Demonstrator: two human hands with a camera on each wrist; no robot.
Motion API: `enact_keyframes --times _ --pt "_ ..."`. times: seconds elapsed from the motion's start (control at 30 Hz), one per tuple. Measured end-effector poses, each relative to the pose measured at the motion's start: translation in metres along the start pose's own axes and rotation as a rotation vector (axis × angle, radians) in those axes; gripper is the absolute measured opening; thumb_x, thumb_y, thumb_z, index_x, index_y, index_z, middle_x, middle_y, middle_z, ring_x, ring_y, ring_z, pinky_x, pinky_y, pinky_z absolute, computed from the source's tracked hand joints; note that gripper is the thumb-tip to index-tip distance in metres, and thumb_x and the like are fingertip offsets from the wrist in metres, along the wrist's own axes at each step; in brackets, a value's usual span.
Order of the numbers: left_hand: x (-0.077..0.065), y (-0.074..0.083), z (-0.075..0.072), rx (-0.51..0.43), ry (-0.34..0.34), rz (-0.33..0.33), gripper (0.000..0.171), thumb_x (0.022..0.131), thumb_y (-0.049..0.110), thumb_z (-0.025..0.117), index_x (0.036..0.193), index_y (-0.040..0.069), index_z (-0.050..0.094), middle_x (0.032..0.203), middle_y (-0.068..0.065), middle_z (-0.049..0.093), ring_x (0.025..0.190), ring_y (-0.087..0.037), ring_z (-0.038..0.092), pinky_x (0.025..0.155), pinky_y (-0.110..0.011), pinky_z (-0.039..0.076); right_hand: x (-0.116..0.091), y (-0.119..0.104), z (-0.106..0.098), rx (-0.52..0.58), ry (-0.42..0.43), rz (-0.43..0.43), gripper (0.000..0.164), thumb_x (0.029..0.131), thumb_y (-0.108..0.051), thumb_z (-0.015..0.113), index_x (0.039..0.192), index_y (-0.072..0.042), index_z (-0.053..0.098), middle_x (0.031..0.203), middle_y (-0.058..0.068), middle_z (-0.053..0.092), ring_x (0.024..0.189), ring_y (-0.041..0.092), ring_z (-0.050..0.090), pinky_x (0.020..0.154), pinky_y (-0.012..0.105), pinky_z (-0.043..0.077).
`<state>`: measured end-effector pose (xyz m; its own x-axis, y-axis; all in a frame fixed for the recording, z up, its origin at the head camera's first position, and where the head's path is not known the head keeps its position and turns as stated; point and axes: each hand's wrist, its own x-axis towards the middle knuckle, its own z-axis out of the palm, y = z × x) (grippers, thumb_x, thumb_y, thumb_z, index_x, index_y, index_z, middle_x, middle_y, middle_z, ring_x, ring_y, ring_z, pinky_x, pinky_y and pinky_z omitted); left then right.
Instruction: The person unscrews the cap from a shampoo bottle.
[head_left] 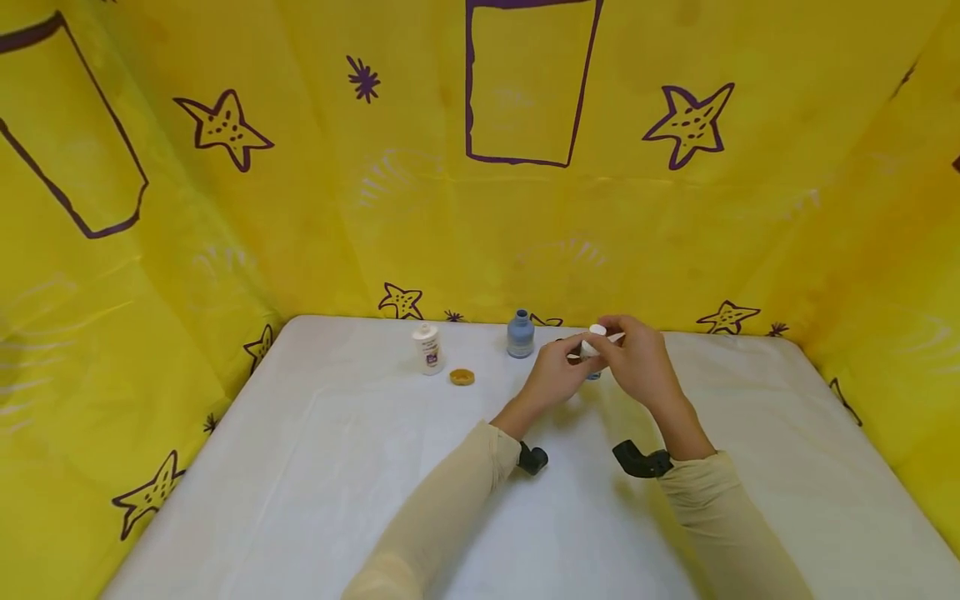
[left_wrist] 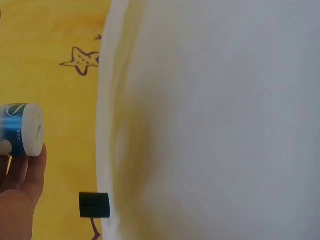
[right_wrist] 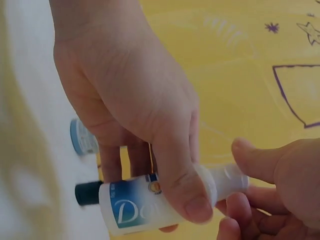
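Observation:
My left hand (head_left: 553,372) grips the body of a small white bottle (right_wrist: 137,202) with a blue label, its thumb across the front in the right wrist view. At the bottle's top, my right hand (right_wrist: 305,182) pinches the white cap (right_wrist: 232,180) between thumb and fingers. I cannot tell whether the cap sits loose or tight. In the left wrist view the bottle's base (left_wrist: 33,130) shows above my left fingers (left_wrist: 35,170). The head view shows both hands close together over the table's far side, hiding most of the bottle.
A blue bottle (head_left: 521,335) stands left of my hands. Farther left are a white bottle (head_left: 428,350) and an orange-brown round lid (head_left: 462,377). A dark green cylindrical piece (right_wrist: 87,193) is near the held bottle's base. Yellow patterned cloth (head_left: 420,208) rises behind the white table (head_left: 300,467).

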<state>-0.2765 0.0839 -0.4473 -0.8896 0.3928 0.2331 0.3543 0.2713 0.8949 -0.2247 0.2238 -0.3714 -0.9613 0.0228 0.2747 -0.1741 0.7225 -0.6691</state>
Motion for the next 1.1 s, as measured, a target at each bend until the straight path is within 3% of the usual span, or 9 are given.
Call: enact_keyframes --times 0.13,0.27,0.47,0.8,1.1 --pt "-0.005 -0.003 -0.009 0.008 0.004 0.027 0.026 0.094 0.035 0.074 0.117 0.024 0.074 0.099 0.000 0.071 0.091 -0.007 0.061 0.084 -0.019 0.055 -0.001 -0.007 0.011 0.006 0.009 -0.002 0.043 0.098 -0.022 0.069 0.131 0.005 0.065 0.119 0.026 0.069 0.091 0.035 0.069 0.067 0.036 0.058" --pt "-0.012 -0.003 -0.020 -0.006 -0.023 0.026 0.030 0.094 0.035 0.074 0.122 0.025 0.074 0.118 0.005 0.074 0.099 -0.007 0.066 0.088 -0.021 0.057 -0.001 -0.012 0.017 0.009 0.021 -0.018 0.039 0.096 -0.020 0.073 0.126 0.003 0.069 0.114 0.025 0.069 0.089 0.034 0.067 0.065 0.031 0.054" --pt "-0.023 0.001 -0.036 -0.022 -0.069 -0.028 0.038 0.092 0.044 0.075 0.127 0.030 0.071 0.128 0.009 0.071 0.104 -0.011 0.070 0.088 -0.025 0.058 -0.006 -0.019 0.018 0.020 0.003 -0.059 0.034 0.093 -0.024 0.076 0.118 -0.001 0.074 0.097 0.019 0.068 0.083 0.028 0.060 0.064 0.029 0.048" --pt "-0.036 0.009 -0.053 0.020 -0.125 0.054 0.037 0.093 0.042 0.074 0.127 0.028 0.071 0.124 0.008 0.073 0.101 -0.007 0.069 0.090 -0.023 0.057 -0.016 -0.026 0.016 0.046 -0.018 -0.163 0.028 0.094 -0.023 0.074 0.115 -0.005 0.076 0.083 0.011 0.058 0.074 0.020 0.052 0.057 0.024 0.043" --pt "-0.042 0.009 -0.061 0.020 -0.157 0.126 0.032 0.094 0.032 0.074 0.124 0.020 0.072 0.117 0.002 0.076 0.097 -0.006 0.069 0.091 -0.023 0.057 -0.021 -0.025 0.017 0.050 -0.016 -0.298 0.026 0.092 -0.017 0.076 0.115 -0.005 0.077 0.078 0.003 0.051 0.067 0.013 0.044 0.057 0.024 0.039"
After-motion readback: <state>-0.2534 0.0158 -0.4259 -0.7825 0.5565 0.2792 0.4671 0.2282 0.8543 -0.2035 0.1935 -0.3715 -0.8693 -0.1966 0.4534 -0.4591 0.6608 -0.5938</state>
